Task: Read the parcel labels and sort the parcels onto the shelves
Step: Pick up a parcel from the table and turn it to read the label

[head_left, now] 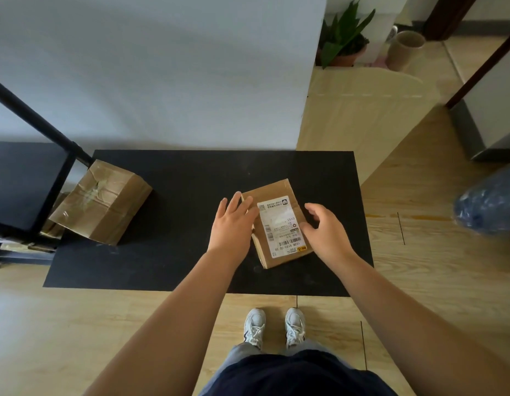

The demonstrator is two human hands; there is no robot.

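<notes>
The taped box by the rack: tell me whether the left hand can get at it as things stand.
Probably yes. The left hand rests open on the labelled parcel, holding nothing, and only bare black mat lies between it and the taped box.

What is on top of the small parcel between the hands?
A white shipping label with barcodes lies on the small parcel. The left hand covers its left edge; the right hand hides the label's right side.
</notes>
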